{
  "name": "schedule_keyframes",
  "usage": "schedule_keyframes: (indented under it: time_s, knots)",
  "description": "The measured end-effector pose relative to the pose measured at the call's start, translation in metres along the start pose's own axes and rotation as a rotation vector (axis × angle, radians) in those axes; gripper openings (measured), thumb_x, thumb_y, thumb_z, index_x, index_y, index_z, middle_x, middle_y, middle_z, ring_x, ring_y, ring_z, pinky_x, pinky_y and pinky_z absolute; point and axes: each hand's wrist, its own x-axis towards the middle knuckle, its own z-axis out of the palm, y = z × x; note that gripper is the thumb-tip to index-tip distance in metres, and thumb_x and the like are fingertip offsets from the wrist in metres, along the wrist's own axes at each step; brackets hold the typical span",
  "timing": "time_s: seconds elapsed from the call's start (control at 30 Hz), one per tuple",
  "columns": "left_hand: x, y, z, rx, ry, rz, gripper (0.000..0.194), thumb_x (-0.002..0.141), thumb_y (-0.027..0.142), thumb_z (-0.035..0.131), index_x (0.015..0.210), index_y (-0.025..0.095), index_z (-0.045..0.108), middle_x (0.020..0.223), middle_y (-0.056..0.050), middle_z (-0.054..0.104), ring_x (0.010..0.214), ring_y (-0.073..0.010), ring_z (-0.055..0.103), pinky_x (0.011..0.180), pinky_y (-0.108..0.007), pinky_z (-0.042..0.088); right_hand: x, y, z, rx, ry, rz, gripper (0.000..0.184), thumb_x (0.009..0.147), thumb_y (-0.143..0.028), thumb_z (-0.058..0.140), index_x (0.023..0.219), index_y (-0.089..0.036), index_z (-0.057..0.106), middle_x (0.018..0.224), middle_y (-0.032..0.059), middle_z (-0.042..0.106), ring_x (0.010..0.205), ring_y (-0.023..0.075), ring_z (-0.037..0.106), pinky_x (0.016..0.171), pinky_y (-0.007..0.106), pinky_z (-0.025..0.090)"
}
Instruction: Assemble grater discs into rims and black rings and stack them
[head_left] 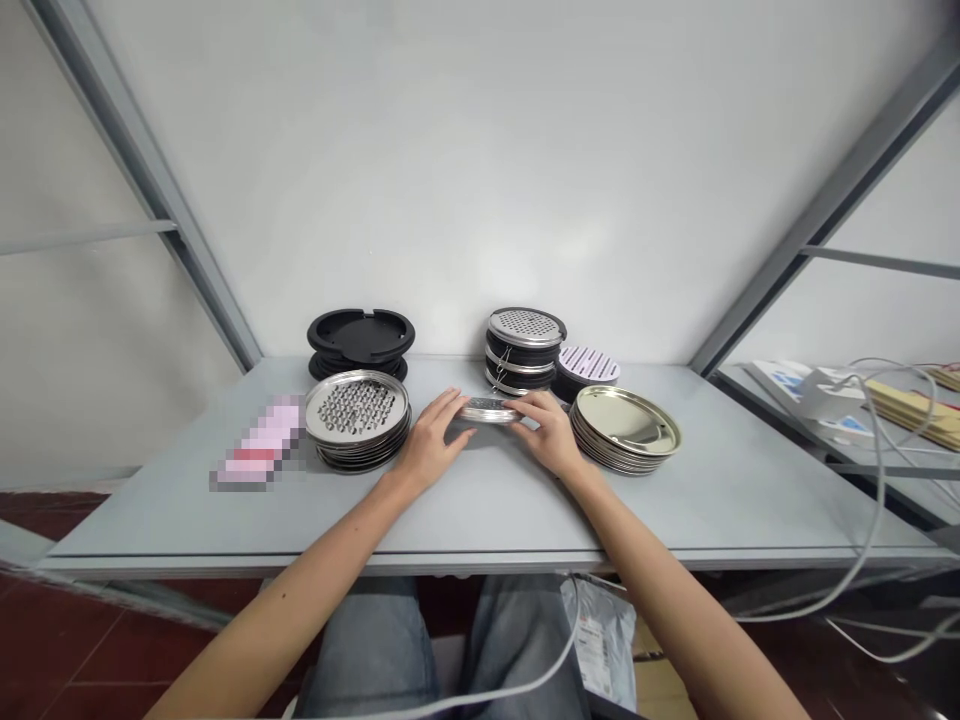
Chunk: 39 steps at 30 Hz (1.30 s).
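Note:
Between my two hands a round metal grater plate (486, 412) is held just above the table, seen almost edge-on; whether it is one disc or a few together I cannot tell. My left hand (431, 432) grips its left rim, with the thumb under and the fingers on top. The right rim is in the grip of my right hand (551, 430). Left of my left hand stands a stack of grater discs (356, 408) with raised teeth. A pile of shiny gold-toned round lids (626, 422) stands beside my right hand.
Black round rings (361, 338) are stacked at the back left. Behind the held plate rises a stack of black-rimmed graters (526, 330), with a slotted disc (590, 363) on a black base beside it. A blurred pink item (262, 440) lies left. White cables (874, 520) hang right.

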Motion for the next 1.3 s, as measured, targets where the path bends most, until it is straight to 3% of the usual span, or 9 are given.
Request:
schedule_keyframes:
  time_s: [0.1,0.23,0.4,0.5,0.6,0.8,1.1,1.3]
  knots:
    - [-0.002,0.001,0.000,0.008,-0.039,0.064,0.047,0.087,0.019,0.061,0.132,0.021,0.049,0.139,-0.011,0.050,0.133,-0.0237,0.041,0.111,-0.045,0.036,-0.001,-0.005,0.006,-0.135,-0.002,-0.087,0.023,0.086,-0.027,0.062,0.107,-0.023,0.069,0.087,0.0075,0.065,0.084,0.0229,0.056,0.076,0.039,0.049]
    - [-0.002,-0.002,0.000,0.007,-0.079,0.117,0.042,0.088,0.010,0.055,0.127,0.024,0.055,0.135,-0.008,0.054,0.131,-0.0234,0.043,0.109,-0.049,0.039,-0.001,-0.011,0.012,-0.181,-0.023,-0.129,0.020,0.084,-0.026,0.063,0.102,-0.020,0.070,0.085,0.0081,0.064,0.082,0.0227,0.057,0.074,0.038,0.050]
    - [-0.001,-0.002,0.001,-0.058,-0.075,0.112,0.037,0.087,0.005,0.052,0.118,0.023,0.062,0.130,-0.008,0.057,0.126,-0.0225,0.050,0.109,-0.050,0.039,0.000,0.002,0.014,-0.041,-0.015,0.039,0.039,0.074,-0.027,0.073,0.111,-0.022,0.066,0.109,0.0102,0.063,0.102,0.0257,0.059,0.090,0.044,0.049]
    - [0.000,0.000,0.000,-0.116,-0.040,0.083,0.035,0.088,0.009,0.052,0.118,0.024,0.062,0.129,-0.007,0.058,0.124,-0.0212,0.052,0.107,-0.046,0.041,0.000,0.012,0.012,0.052,-0.013,0.100,0.038,0.077,-0.023,0.067,0.116,-0.023,0.063,0.118,0.0103,0.063,0.110,0.0253,0.058,0.097,0.046,0.046]
    - [0.001,0.000,-0.001,-0.117,-0.032,0.067,0.033,0.089,0.011,0.052,0.118,0.023,0.061,0.132,-0.008,0.056,0.126,-0.0218,0.050,0.107,-0.045,0.041,0.000,0.014,0.008,0.101,-0.007,0.083,0.032,0.081,-0.019,0.062,0.113,-0.023,0.065,0.112,0.0085,0.068,0.107,0.0237,0.060,0.097,0.045,0.046]
    - [0.000,-0.002,-0.001,-0.015,-0.028,0.040,0.037,0.086,0.012,0.057,0.122,0.020,0.056,0.136,-0.012,0.053,0.129,-0.0248,0.047,0.108,-0.048,0.039,-0.001,0.010,0.006,-0.020,0.057,0.026,0.026,0.082,-0.021,0.064,0.107,-0.025,0.069,0.102,0.0067,0.069,0.097,0.0243,0.060,0.087,0.044,0.049]
    - [0.000,0.004,-0.005,0.063,-0.006,0.184,0.044,0.085,0.031,0.066,0.127,0.022,0.053,0.132,-0.011,0.056,0.127,-0.0259,0.049,0.105,-0.049,0.042,-0.003,-0.002,0.010,-0.137,0.038,-0.083,0.023,0.081,-0.022,0.065,0.103,-0.025,0.071,0.084,0.0059,0.067,0.080,0.0224,0.056,0.072,0.039,0.050]
    - [0.001,0.009,-0.002,0.071,-0.038,0.290,0.032,0.092,0.023,0.056,0.124,0.021,0.057,0.126,-0.011,0.061,0.120,-0.0244,0.054,0.102,-0.050,0.045,-0.003,-0.006,0.013,-0.144,0.032,-0.091,0.020,0.079,-0.023,0.065,0.099,-0.024,0.071,0.081,0.0057,0.065,0.079,0.0223,0.056,0.072,0.039,0.051]
